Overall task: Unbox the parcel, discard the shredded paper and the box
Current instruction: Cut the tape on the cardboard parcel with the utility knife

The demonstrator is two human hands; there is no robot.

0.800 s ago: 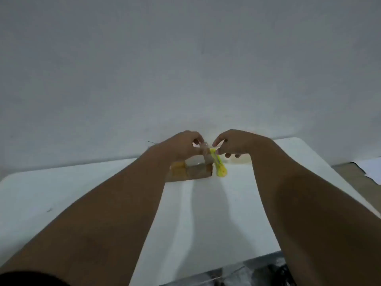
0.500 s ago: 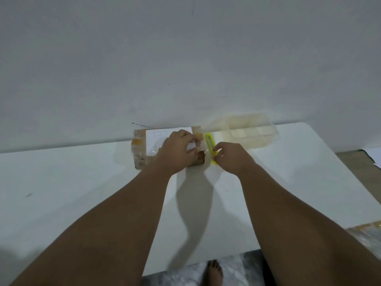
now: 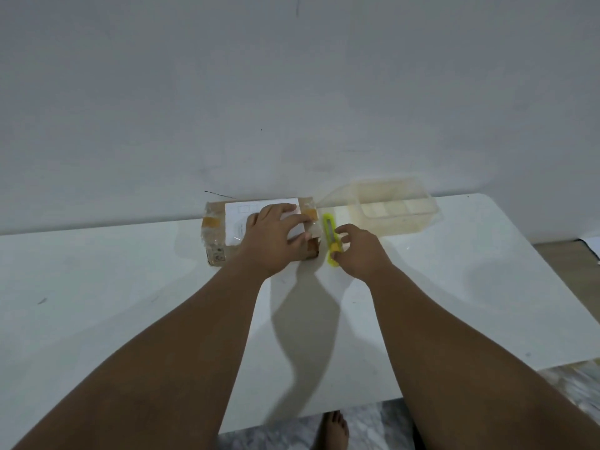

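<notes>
A small taped cardboard parcel [image 3: 216, 235] with a white label on top lies on the white table [image 3: 130, 287], close to the wall. My left hand [image 3: 276, 237] rests flat on its right half, fingers spread over the label. A yellow utility knife [image 3: 331, 235] lies on the table just right of the box. My right hand [image 3: 360, 251] grips its near end between thumb and fingers. The box flaps are closed; nothing of the contents shows.
A clear plastic container [image 3: 394, 206] stands at the back right of the table, against the grey wall. The table's right edge runs diagonally; floor lies beyond it. A bare foot [image 3: 334, 430] shows below the front edge.
The view has tilted down. Both hands came down from holding the knife in the air; the left now lies on the box and the knife is on the table beside it.
</notes>
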